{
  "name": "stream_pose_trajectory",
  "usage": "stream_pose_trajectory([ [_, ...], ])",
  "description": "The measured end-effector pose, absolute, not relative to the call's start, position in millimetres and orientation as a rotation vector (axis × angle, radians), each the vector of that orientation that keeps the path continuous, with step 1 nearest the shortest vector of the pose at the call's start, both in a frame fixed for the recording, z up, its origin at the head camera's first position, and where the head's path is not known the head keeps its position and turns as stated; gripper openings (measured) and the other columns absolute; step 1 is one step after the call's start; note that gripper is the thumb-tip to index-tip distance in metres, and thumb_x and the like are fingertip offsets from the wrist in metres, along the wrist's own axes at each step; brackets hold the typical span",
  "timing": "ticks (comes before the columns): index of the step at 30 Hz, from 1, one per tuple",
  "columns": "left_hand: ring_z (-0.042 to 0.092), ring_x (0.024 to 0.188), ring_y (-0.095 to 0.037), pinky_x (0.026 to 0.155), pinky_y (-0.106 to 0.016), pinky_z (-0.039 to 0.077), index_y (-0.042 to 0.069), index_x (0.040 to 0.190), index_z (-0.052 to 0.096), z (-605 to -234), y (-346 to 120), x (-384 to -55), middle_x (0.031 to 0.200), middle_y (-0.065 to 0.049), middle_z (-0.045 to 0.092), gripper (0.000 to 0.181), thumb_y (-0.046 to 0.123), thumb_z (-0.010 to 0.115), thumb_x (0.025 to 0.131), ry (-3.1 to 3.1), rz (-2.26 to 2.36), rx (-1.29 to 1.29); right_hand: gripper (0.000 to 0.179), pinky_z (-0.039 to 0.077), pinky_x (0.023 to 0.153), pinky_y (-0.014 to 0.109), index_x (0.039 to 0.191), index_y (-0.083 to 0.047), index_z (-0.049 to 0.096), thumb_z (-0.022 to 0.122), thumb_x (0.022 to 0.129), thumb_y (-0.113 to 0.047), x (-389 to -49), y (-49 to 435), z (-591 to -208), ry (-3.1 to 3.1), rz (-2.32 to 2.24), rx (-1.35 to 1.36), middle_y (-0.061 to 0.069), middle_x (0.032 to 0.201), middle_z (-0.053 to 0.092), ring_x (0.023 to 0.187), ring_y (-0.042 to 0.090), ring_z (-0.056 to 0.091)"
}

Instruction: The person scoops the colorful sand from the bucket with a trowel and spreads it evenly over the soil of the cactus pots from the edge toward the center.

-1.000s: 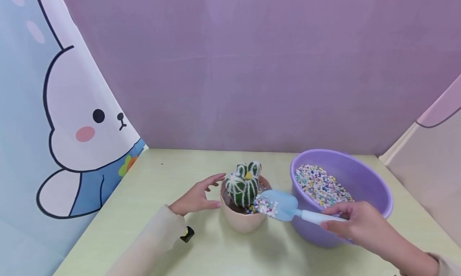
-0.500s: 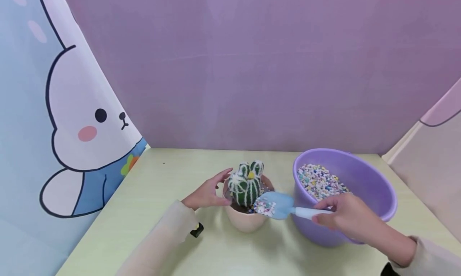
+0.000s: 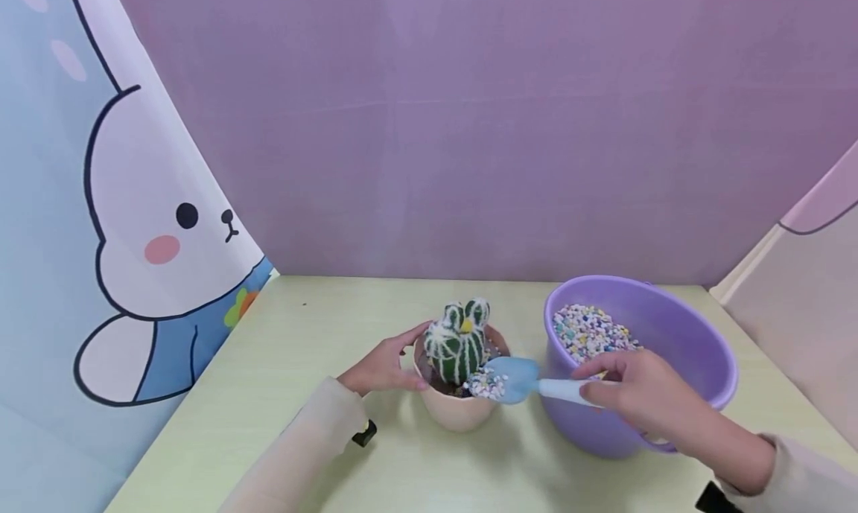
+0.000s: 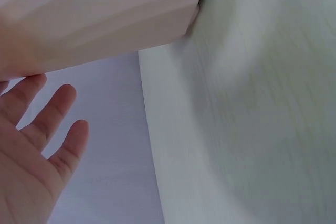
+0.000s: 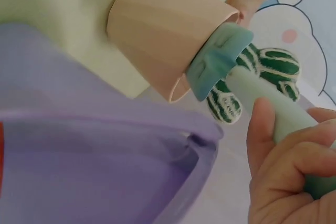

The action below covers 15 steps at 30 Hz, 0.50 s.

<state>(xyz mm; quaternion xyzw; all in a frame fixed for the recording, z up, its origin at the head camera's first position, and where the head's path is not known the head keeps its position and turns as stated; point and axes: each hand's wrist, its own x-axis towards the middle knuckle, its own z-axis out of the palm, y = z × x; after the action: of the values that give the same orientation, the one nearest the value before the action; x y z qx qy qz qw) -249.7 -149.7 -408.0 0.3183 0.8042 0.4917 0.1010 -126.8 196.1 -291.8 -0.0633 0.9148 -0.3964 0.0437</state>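
Note:
My right hand (image 3: 646,390) grips the handle of a light blue trowel (image 3: 519,379). Small multicoloured pebbles (image 3: 485,384) lie on the trowel's blade, whose tip is over the near right rim of a peach flower pot (image 3: 459,412). In the pot stands a green cactus (image 3: 456,353) with white fuzzy stripes and a yellow spot. On the pot's left side rests my left hand (image 3: 385,368), thumb and fingers spread along the wall. In the left wrist view, some fingers (image 4: 71,142) stand free of the pot. The right wrist view shows the trowel (image 5: 215,64) from beneath, overlapping the pot mouth.
A purple bucket (image 3: 690,342) with a heap of similar pebbles (image 3: 593,334) stands right of the pot, under my right forearm. Pale wood-look table (image 3: 322,312) lies beneath. A purple panel (image 3: 429,126) rises behind, and a rabbit-printed sheet (image 3: 154,170) at left.
My left hand has moved right and come onto the pot. The trowel has shifted slightly left, and its pebbles now lie nearer the blade's tip.

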Motion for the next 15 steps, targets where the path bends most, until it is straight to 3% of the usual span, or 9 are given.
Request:
stream_pose_trajectory([
  [4,0.038,0.131,-0.037,0.104,-0.063,0.029,0.007,0.150,0.032,-408,-151,-243,0.144,-0.018,0.043,0.097,0.031,0.083,0.071,2.427,1.445,0.931,0.031,0.033,0.038,0.022,0.106,-0.005,0.072,0.074,0.076,-0.012,-120,195,-294,2.818,-1.307,-0.161,-0.002,0.057,0.046,0.043,0.007,0.036],
  [7,0.037,0.133,-0.037,0.105,-0.062,0.028,0.010,0.149,0.036,-408,-150,-234,0.145,-0.016,0.044,0.092,0.021,0.083,0.071,2.479,1.462,0.897,0.029,0.037,0.042,0.024,0.103,-0.006,0.073,0.078,0.075,-0.012,-116,195,-300,2.912,-1.381,-0.176,-0.002,0.063,0.052,0.050,0.007,0.041],
  [11,0.043,0.129,-0.034,0.104,-0.059,0.032,0.013,0.147,0.041,-410,-146,-222,0.141,-0.012,0.049,0.086,0.022,0.083,0.073,2.597,1.459,0.846,0.024,0.041,0.047,0.024,0.092,-0.012,0.073,0.084,0.070,-0.013,-112,192,-310,3.095,-1.424,-0.246,-0.007,0.077,0.062,0.061,0.005,0.047],
  [15,0.055,0.117,-0.035,0.098,-0.056,0.041,0.014,0.145,0.044,-413,-142,-208,0.129,-0.016,0.059,0.085,0.027,0.085,0.071,2.748,1.420,0.758,0.025,0.043,0.047,0.023,0.082,-0.016,0.072,0.085,0.064,-0.004,-112,190,-317,3.193,-1.508,-0.413,-0.015,0.081,0.065,0.064,0.002,0.050],
])
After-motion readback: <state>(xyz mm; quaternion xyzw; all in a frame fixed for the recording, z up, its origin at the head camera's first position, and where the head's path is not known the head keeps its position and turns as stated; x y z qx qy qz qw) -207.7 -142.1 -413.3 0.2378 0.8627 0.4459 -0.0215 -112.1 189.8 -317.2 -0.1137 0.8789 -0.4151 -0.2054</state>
